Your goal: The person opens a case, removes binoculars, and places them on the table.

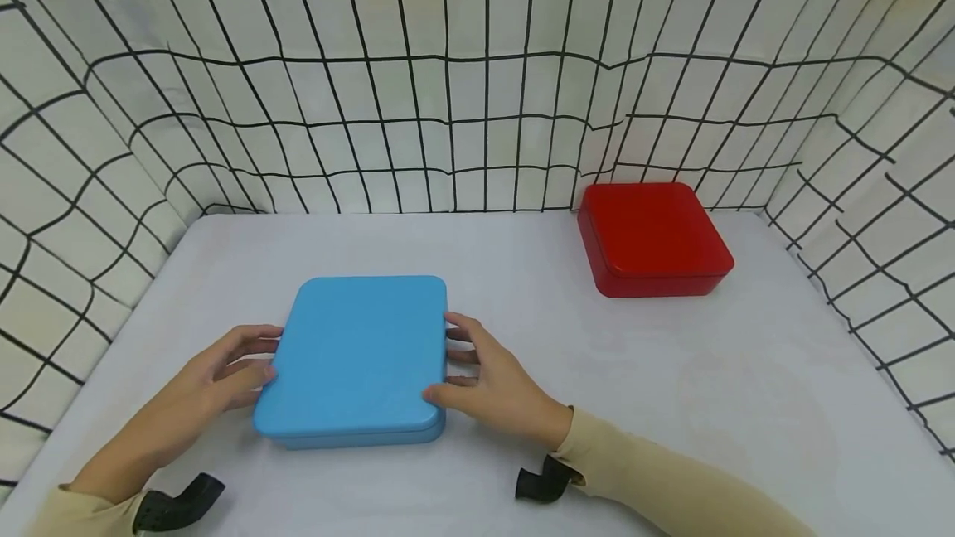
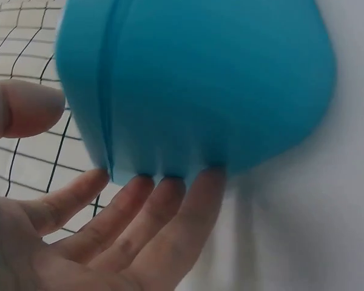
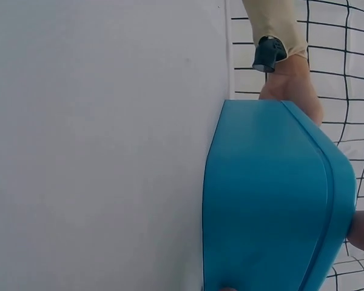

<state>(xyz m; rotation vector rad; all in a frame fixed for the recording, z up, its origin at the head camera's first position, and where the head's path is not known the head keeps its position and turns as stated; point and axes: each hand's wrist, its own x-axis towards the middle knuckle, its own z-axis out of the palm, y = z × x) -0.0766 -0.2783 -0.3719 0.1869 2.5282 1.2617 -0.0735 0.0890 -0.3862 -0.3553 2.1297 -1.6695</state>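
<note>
1. Bracketing a blue box [image 1: 358,355], a person's two hands work at opposite sides of it on a white worktop [image 1: 746,404]; the box lies toward 7 to 8 o'clock from the head view's centre.
2. The box's lid is on, its seam showing unbroken along the sides seen from the wrists.
3. By the look of it, the handling is at an early stage: the hands are placed, while any lift, shift or opening of the box appears left to do.
4. The box's sides run roughly toward 12 o'clock, its near edge facing 6 o'clock; nothing on the plain lid marks a front. Looking close to square from this slant, it shows no long axis that can be told with certainty.
5. At the box's 9 o'clock, the left hand [image 1: 216,378] grips the side, fingertips against the wall and thumb by the lid's edge.
6. At 3 o'clock, the right hand [image 1: 500,379] holds the opposite side, thumb over the edge near the 5 o'clock corner.
7. Well apart, toward 2 o'clock from the blue box, sits a red box [image 1: 656,230].
8. A black grid [image 1: 487,58] lines the backdrop from 9 through 12 to 3 o'clock.
</note>
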